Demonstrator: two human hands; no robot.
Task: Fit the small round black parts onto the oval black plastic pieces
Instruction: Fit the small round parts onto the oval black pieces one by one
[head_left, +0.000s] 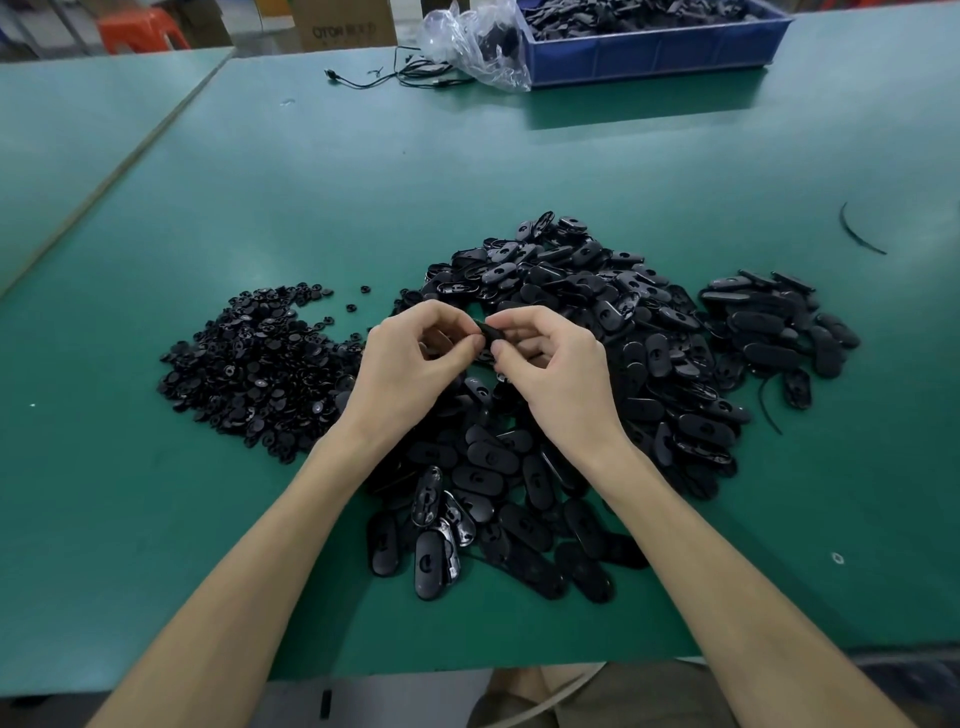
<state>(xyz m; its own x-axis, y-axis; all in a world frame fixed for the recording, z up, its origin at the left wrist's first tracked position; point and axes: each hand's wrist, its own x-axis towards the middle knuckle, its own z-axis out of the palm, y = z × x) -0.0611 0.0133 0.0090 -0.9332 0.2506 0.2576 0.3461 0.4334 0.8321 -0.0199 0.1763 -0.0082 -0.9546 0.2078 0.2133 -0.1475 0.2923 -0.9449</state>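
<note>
A heap of small round black parts (254, 364) lies on the green table at the left. A larger heap of oval black plastic pieces (597, 332) spreads across the middle and toward me. My left hand (410, 364) and my right hand (550, 364) meet above the heap, fingertips pinched together on one oval black piece (487, 331) held edge-on between them. Whether a round part sits in it is hidden by my fingers.
A smaller group of oval pieces (774, 322) lies at the right. A blue crate (660, 49) of black parts, a clear plastic bag (478, 41) and a black cable (400, 78) sit at the far edge. A thin black strip (857, 234) lies at the far right.
</note>
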